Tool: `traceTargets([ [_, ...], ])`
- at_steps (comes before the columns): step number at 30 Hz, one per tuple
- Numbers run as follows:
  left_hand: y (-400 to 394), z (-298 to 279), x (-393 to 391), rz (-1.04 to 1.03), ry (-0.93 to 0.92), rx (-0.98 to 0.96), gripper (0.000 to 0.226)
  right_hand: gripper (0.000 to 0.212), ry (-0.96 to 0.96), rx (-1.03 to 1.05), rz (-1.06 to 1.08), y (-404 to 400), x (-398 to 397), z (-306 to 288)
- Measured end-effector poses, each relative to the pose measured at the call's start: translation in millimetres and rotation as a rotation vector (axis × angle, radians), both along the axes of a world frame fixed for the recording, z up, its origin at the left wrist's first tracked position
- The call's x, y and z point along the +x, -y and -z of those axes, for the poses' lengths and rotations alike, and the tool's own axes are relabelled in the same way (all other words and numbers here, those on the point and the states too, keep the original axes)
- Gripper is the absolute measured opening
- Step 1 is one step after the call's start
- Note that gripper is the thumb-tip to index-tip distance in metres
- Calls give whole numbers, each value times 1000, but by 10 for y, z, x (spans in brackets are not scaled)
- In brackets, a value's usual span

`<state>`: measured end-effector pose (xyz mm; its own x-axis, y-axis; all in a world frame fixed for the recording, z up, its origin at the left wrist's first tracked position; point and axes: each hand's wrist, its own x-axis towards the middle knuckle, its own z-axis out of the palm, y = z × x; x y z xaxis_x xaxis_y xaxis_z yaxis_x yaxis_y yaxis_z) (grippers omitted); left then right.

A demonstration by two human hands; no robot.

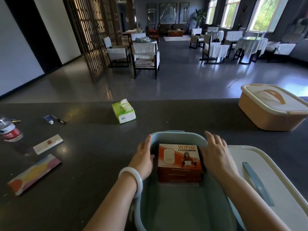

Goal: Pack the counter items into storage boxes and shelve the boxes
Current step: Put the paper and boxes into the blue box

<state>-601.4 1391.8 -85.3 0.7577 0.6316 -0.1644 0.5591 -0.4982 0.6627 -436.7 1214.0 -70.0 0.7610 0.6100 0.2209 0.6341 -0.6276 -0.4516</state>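
An open blue storage box (pixel 175 135) stands on the dark counter in front of me. Inside it, at the far end, sits a stack of orange WiFi device boxes (pixel 179 160). My left hand (pixel 144 157), with a pale bangle on the wrist, lies against the stack's left side, fingers straight along the box's left wall. My right hand (pixel 215 152) rests flat on the stack's right side, fingers reaching the far right rim. The box's white lid (pixel 270 185) with a blue handle lies to its right.
A closed peach storage box (pixel 270 107) sits at the far right. A green tissue pack (pixel 124 111), a small tube (pixel 48 119), a pen (pixel 58 119), a water bottle (pixel 10 130), a white flat pack (pixel 48 144) and a colourful long box (pixel 34 174) lie on the counter at left.
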Motion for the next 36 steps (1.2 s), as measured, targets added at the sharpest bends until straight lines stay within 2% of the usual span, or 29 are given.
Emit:
traceTargets([
  [1, 5, 2, 8, -6, -2, -5, 76, 44, 116, 82, -35, -13, -64, -21],
  [2, 9, -4, 14, -14, 1, -13, 79, 33, 125, 136, -95, -40, -123, -50],
  [3, 16, -14, 20, -14, 4, -25, 81, 27, 52, 146, -185, -73, -175, -61],
  [4, 16, -20, 28, -12, 1, -33, 83, 29, -86, 85, -299, -112, -234, -64],
  [6, 13, -36, 34, -7, -32, -19, 86, 34, -363, -173, -557, -204, -311, -37],
  [9, 27, -38, 37, -14, -58, 23, 88, 37, -567, -456, -743, -331, -288, 49],
  [13, 52, -35, 39, -41, -78, 42, 90, 59, -631, -689, -715, -406, -233, 150],
  [16, 44, -32, 41, -49, -71, 43, 90, 69, -557, -741, -716, -391, -214, 193],
  [23, 45, -20, 36, -46, -74, 56, 89, 60, -468, -748, -694, -366, -209, 162],
  [28, 40, -26, 41, -43, -86, 50, 91, 51, -489, -695, -651, -364, -198, 149],
  [36, 33, -19, 54, -45, -98, 62, 93, 63, -494, -736, -652, -361, -190, 125],
])
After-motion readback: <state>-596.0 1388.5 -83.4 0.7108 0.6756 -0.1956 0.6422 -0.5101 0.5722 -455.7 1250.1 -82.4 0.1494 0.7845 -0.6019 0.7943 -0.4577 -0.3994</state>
